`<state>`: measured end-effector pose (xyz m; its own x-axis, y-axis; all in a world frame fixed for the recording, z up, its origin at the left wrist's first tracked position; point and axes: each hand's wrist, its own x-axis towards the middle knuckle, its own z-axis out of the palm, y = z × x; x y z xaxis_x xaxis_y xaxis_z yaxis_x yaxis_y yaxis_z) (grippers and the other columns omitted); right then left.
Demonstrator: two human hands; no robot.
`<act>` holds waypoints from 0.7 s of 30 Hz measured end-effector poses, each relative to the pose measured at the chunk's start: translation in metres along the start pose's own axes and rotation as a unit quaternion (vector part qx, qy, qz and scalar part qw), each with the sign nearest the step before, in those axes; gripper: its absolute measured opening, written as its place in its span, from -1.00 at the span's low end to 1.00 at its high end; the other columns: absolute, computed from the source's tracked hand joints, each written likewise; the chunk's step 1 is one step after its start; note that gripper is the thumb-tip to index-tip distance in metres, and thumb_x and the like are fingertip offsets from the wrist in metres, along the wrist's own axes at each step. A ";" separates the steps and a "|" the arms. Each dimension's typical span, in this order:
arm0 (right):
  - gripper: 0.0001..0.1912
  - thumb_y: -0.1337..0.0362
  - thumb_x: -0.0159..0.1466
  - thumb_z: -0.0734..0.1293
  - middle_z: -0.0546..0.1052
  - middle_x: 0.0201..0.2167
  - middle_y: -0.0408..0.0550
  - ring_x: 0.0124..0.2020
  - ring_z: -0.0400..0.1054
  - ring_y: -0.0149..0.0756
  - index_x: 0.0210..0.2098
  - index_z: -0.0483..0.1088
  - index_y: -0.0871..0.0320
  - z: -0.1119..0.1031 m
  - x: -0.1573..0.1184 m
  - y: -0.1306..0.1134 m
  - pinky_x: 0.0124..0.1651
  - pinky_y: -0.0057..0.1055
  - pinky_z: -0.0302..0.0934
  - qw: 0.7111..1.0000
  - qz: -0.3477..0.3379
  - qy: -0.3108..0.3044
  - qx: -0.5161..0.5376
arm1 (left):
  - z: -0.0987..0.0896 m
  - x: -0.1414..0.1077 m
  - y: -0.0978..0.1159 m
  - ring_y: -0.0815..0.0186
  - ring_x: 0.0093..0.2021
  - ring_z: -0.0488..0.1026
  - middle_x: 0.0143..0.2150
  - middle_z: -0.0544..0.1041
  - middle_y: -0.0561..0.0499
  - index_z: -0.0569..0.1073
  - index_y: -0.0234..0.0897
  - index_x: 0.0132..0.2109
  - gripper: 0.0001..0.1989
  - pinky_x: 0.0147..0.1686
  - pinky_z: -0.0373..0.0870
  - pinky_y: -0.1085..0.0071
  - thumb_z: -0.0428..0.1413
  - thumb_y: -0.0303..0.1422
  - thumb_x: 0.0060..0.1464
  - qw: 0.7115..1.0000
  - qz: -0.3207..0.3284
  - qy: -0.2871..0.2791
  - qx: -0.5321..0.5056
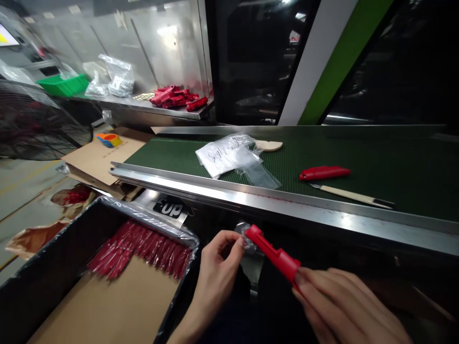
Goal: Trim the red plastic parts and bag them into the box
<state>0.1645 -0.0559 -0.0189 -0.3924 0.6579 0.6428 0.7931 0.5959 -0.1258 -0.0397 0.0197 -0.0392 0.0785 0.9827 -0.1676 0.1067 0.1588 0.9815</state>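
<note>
In the head view my right hand (333,296) grips the lower end of a long red plastic part (274,254), its far end tilted up and to the left. My left hand (220,267) pinches a clear plastic bag (249,241) between thumb and forefinger. The tip of the red part lies at the bag, though I cannot tell whether it is inside. Above on the green conveyor belt (168,155), a second red part (324,172) rests beside a knife with a pale handle (351,195).
A lined bin (82,215) at lower left holds bagged red parts (143,246) on cardboard. On the belt lies a stack of clear bags with a marked paper (229,155). Red parts (172,97) are heaped on the metal shelf. Tape (109,139) sits on cardboard near a fan (32,119).
</note>
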 end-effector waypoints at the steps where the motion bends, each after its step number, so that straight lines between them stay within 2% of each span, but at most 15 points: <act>1: -0.73 0.52 0.24 0.33 0.61 -0.17 0.02 -0.14 0.46 -0.24 -0.06 0.47 0.26 0.001 -0.003 0.004 0.04 -0.19 0.21 1.000 -0.017 -0.016 -0.007 | -0.001 0.000 0.000 0.36 -0.34 0.40 -0.37 0.50 0.05 0.51 -0.26 -0.24 -0.81 -0.33 0.31 0.50 0.13 -0.23 0.20 1.000 0.010 -0.003 0.001; 6: -0.68 0.46 0.36 0.16 0.57 -0.01 -0.04 -0.12 0.46 -0.19 -0.03 0.48 0.14 0.002 -0.009 0.019 0.03 -0.07 0.11 0.982 -0.133 -0.124 -0.057 | -0.008 0.000 -0.002 0.37 -0.23 0.40 -0.25 0.45 0.04 0.53 -0.21 -0.24 -0.87 -0.21 0.32 0.49 0.11 -0.31 0.23 0.996 0.090 -0.012 0.019; 8: -0.62 0.46 0.38 0.09 0.56 0.01 -0.06 -0.11 0.46 -0.19 0.00 0.47 0.15 0.003 -0.005 0.017 0.02 -0.08 0.11 0.978 -0.131 -0.153 -0.057 | -0.008 -0.003 -0.007 0.38 -0.22 0.40 -0.24 0.41 0.05 0.55 -0.19 -0.24 -0.88 -0.20 0.32 0.49 0.12 -0.34 0.23 0.992 0.121 -0.015 0.029; 9: -0.62 0.46 0.37 0.09 0.57 -0.02 -0.05 -0.13 0.46 -0.20 -0.01 0.47 0.17 0.005 -0.002 0.014 0.01 -0.09 0.13 0.981 -0.120 -0.145 -0.053 | -0.007 -0.006 -0.010 0.39 -0.22 0.40 -0.23 0.40 0.05 0.55 -0.18 -0.23 -0.89 -0.21 0.32 0.50 0.11 -0.36 0.24 0.990 0.134 -0.012 0.034; 11: -0.73 0.47 0.34 0.19 0.61 -0.15 -0.01 -0.20 0.47 -0.23 -0.08 0.48 0.26 0.013 0.002 0.004 -0.04 -0.14 0.17 0.993 -0.077 -0.085 -0.038 | -0.003 -0.013 -0.016 0.41 -0.21 0.41 -0.22 0.41 0.06 0.53 -0.16 -0.20 -0.88 -0.19 0.32 0.51 0.09 -0.41 0.26 0.987 0.155 0.009 0.040; 13: -0.84 0.52 0.25 0.33 0.60 -0.31 0.01 -0.27 0.45 -0.28 -0.17 0.47 0.32 0.024 0.005 -0.008 -0.09 -0.21 0.24 1.000 0.004 0.015 -0.002 | 0.001 -0.021 -0.021 0.42 -0.18 0.42 -0.20 0.43 0.06 0.50 -0.17 -0.17 -0.87 -0.17 0.32 0.52 0.07 -0.46 0.27 0.983 0.173 0.035 0.048; 15: -0.80 0.60 0.17 0.38 0.56 -0.37 0.02 -0.28 0.44 -0.31 -0.21 0.45 0.32 0.035 0.005 -0.019 -0.14 -0.29 0.30 0.989 0.104 0.093 0.048 | 0.003 -0.027 -0.025 0.42 -0.18 0.43 -0.20 0.46 0.06 0.48 -0.19 -0.15 -0.85 -0.15 0.34 0.51 0.06 -0.51 0.26 0.979 0.193 0.041 0.058; 16: -0.77 0.61 0.17 0.38 0.55 -0.35 0.04 -0.26 0.44 -0.30 -0.19 0.45 0.32 0.040 0.005 -0.023 -0.15 -0.31 0.32 0.984 0.132 0.101 0.071 | 0.004 -0.030 -0.026 0.41 -0.19 0.44 -0.21 0.47 0.04 0.47 -0.20 -0.15 -0.84 -0.16 0.36 0.50 0.05 -0.53 0.26 0.976 0.207 0.036 0.063; 18: -0.72 0.61 0.19 0.35 0.55 -0.27 0.09 -0.20 0.44 -0.26 -0.12 0.44 0.30 0.045 0.005 -0.023 -0.15 -0.30 0.35 0.986 0.125 0.070 0.086 | 0.002 -0.033 -0.027 0.38 -0.19 0.44 -0.20 0.47 0.00 0.48 -0.22 -0.13 -0.81 -0.19 0.39 0.46 0.03 -0.57 0.24 0.968 0.238 0.029 0.076; 21: -0.64 0.53 0.26 0.23 0.52 -0.07 0.15 -0.09 0.43 -0.15 0.01 0.44 0.20 0.047 0.010 -0.013 -0.18 -0.25 0.40 0.995 0.003 -0.070 0.066 | -0.003 -0.037 -0.027 0.32 -0.19 0.41 -0.18 0.42 -0.09 0.49 -0.27 -0.11 -0.78 -0.22 0.40 0.39 0.01 -0.58 0.21 0.959 0.261 0.045 0.102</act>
<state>0.1288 -0.0352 -0.0460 -0.4565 0.7138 0.5311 0.7310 0.6412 -0.2335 -0.0490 -0.0207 -0.0594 0.0880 0.9290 0.3595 0.2681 -0.3697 0.8896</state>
